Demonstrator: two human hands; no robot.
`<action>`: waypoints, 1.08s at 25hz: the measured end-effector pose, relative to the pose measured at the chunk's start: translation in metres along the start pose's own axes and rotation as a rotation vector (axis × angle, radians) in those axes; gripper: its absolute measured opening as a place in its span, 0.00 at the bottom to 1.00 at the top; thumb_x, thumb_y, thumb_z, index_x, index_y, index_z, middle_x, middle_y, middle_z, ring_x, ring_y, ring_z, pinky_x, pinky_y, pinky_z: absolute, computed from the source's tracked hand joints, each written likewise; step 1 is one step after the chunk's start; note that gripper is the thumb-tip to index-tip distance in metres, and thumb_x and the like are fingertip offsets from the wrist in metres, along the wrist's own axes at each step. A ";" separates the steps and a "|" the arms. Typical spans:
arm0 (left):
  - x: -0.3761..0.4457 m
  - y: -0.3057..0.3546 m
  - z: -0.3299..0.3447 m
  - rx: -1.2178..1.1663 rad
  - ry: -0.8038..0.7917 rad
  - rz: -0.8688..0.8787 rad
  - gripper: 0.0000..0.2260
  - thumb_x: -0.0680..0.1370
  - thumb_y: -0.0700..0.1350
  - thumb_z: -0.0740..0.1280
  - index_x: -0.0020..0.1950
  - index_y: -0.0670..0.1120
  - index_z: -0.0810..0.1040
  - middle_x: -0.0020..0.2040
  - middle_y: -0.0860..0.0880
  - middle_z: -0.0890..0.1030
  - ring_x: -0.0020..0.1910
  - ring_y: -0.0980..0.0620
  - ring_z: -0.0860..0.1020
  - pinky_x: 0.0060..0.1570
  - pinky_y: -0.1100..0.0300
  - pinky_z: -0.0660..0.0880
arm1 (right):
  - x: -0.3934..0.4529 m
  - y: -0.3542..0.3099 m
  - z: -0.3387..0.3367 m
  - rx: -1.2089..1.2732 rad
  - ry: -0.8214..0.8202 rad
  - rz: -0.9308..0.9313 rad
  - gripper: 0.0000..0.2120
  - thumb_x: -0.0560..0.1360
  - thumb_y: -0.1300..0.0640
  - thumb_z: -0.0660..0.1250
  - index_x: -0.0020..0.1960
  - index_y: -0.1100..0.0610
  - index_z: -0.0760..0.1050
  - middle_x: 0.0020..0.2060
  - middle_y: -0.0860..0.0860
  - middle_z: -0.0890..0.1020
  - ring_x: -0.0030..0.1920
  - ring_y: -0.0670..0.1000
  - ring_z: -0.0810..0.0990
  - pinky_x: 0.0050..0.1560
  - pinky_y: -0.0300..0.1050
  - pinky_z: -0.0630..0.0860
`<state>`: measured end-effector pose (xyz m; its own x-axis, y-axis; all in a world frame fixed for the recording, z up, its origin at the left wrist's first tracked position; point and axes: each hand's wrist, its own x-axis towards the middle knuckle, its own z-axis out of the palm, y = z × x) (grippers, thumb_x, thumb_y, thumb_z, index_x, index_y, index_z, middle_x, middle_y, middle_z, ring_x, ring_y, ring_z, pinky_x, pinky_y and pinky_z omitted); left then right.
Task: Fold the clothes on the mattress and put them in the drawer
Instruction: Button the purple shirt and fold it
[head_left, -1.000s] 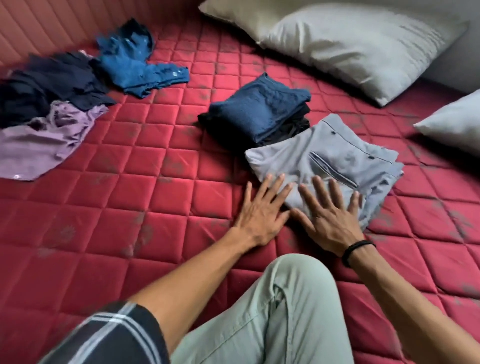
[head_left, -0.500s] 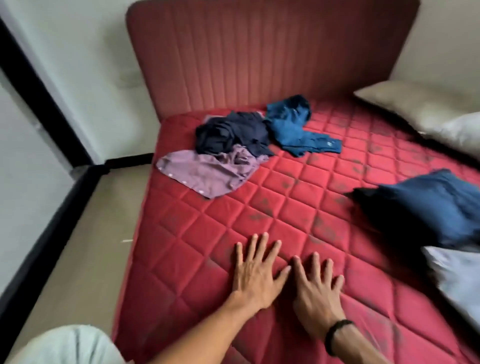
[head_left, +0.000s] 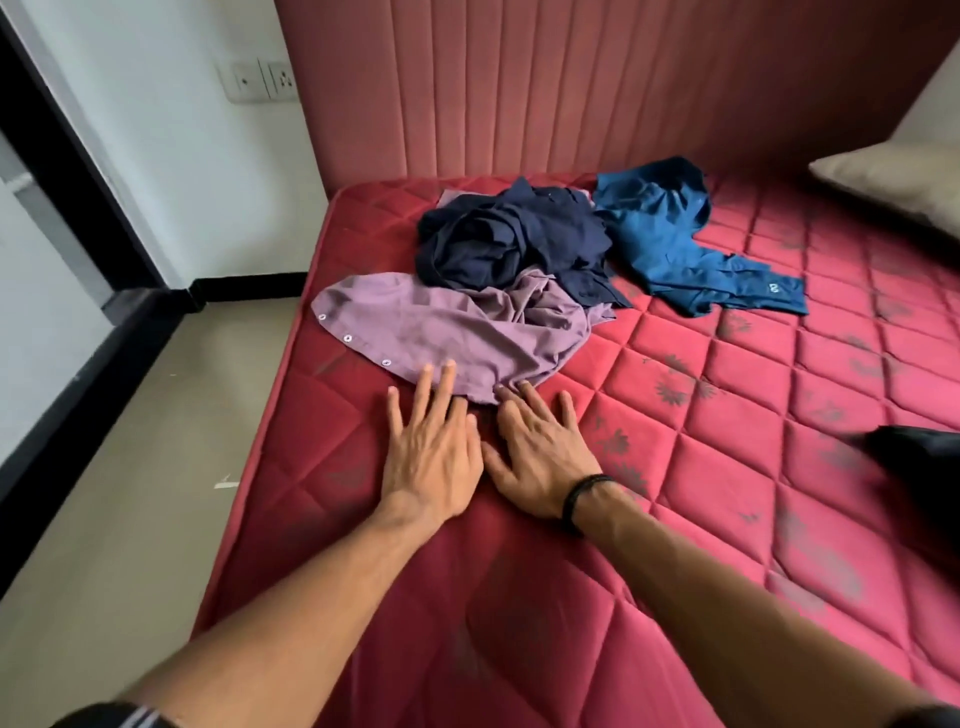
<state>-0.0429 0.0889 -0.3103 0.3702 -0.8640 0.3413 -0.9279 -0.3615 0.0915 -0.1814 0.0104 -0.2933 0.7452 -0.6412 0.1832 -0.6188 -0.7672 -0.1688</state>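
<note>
1. Both hands lie flat, fingers spread: left hand (head_left: 428, 452) and right hand (head_left: 540, 457) touch the crumpled mauve buttoned shirt (head_left: 447, 327).
2. At twelve o'clock, the navy garment (head_left: 511, 239) and the blue garment (head_left: 670, 234) lie unfolded on the red quilted mattress (head_left: 727, 415).
3. No drawer visible; much remains.

Three garments (head_left: 519, 270) heaped on mattress (head_left: 727, 441), headboard (head_left: 571, 88) behind

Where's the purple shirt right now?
In the head view, the purple shirt lies near the mattress's left edge, partly under the navy garment; both hands' fingertips touch its near hem.
</note>
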 end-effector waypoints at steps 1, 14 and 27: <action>0.002 0.000 0.002 -0.014 0.024 0.013 0.22 0.83 0.53 0.51 0.69 0.47 0.76 0.81 0.48 0.64 0.81 0.47 0.59 0.76 0.35 0.58 | 0.007 0.004 0.002 0.037 0.067 -0.022 0.21 0.80 0.41 0.54 0.62 0.55 0.71 0.71 0.53 0.75 0.75 0.58 0.67 0.74 0.64 0.61; -0.065 0.013 -0.039 -0.644 0.242 -0.116 0.23 0.83 0.63 0.57 0.68 0.48 0.74 0.61 0.51 0.79 0.60 0.49 0.77 0.62 0.49 0.75 | -0.127 -0.025 -0.028 0.423 0.216 0.243 0.07 0.63 0.61 0.68 0.39 0.51 0.77 0.34 0.50 0.82 0.36 0.53 0.78 0.35 0.46 0.69; -0.186 0.072 -0.095 -0.614 -0.033 -0.371 0.42 0.70 0.58 0.77 0.79 0.45 0.66 0.66 0.37 0.79 0.56 0.33 0.79 0.54 0.45 0.78 | -0.303 -0.077 -0.152 0.622 -0.352 0.193 0.16 0.75 0.49 0.75 0.61 0.48 0.79 0.38 0.32 0.83 0.39 0.33 0.81 0.52 0.48 0.81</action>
<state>-0.1830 0.2570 -0.2779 0.6582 -0.7361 0.1581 -0.5946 -0.3794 0.7089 -0.3975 0.2622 -0.1884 0.7375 -0.6420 -0.2093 -0.5696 -0.4249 -0.7036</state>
